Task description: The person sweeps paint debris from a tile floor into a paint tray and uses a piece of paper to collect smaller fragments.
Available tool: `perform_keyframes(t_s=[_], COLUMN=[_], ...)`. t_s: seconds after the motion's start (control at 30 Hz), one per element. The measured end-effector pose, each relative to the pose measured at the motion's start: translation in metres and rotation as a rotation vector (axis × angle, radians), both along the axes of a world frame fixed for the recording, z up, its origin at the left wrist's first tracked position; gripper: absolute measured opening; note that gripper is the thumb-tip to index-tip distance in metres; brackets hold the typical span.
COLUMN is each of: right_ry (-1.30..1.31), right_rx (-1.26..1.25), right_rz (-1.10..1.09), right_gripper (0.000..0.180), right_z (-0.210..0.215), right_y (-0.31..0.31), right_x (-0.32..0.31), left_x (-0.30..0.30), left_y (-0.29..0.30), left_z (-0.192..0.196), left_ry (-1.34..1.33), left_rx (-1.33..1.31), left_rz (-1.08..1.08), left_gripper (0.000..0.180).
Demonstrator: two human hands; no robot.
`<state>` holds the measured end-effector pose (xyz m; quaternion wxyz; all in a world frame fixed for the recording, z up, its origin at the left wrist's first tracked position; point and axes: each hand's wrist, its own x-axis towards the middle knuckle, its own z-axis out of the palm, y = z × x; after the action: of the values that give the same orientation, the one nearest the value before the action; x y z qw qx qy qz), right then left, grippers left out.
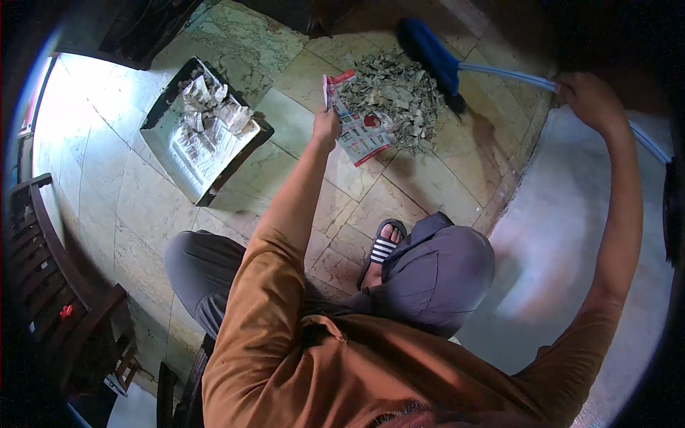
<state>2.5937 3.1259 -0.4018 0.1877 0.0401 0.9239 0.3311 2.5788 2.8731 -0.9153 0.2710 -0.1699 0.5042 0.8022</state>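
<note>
My left hand [327,127] grips the near left edge of a printed paper sheet [365,143] in red, white and green, which lies on the floor. A heap of grey, torn paper-like scraps [399,100] covers the sheet's far right part and spreads over the tiles. With my right hand [591,101] I clasp the pale blue handle of a broom [437,60]. Its blue head with dark bristles stands at the heap's right edge. The handle's far end runs past my right forearm.
To the left a shallow white tray with dark sides [189,153] holds crumpled, whitish paper pieces [210,103]. A dark wooden slatted bench [53,285] stands at the far left. A whitish wall surface [564,214] borders the tiled floor [275,182] on the right. My sandalled foot [383,250] is near the sheet.
</note>
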Motion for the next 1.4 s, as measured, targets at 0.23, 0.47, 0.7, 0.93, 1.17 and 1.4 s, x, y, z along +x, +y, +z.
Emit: perform_keyframes(t_s=[0.23,0.47,0.7,0.93,1.17,1.4], right_ry=[-0.074,-0.118,-0.115,-0.066,-0.119,-0.014], right_rx=[-0.232,-0.341,-0.284,-0.337,-0.427,-0.631], right_rz=[0.135,0.076,0.137,0.050,0.216,0.430], right_gripper=[0.029,0.028,0.030,0.030,0.027,0.025], right_z=[0.000,0.001,0.015,0.048,0.071,0.086], right_y=[-0.042,-0.054,-0.083,-0.118,-0.148,-0.137], right_x=[0.008,0.027,0.021,0.022,0.000,-0.068], left_x=[-0.007,0.014,0.024,0.019,0.010,-0.005], left_y=[0.000,0.002,-0.015,-0.037,-0.117,-0.236], left_z=[-0.029,0.011,0.014,0.062,0.072,0.128], left_ry=[-0.054,-0.198,-0.179,-0.249,-0.119,-0.222], left_rx=[0.155,0.453,0.585,0.503,0.358,0.313], left_rz=[0.024,0.052,0.111,0.144,0.164,0.295], left_gripper=[0.017,0.029,0.037,0.056,0.042,0.030])
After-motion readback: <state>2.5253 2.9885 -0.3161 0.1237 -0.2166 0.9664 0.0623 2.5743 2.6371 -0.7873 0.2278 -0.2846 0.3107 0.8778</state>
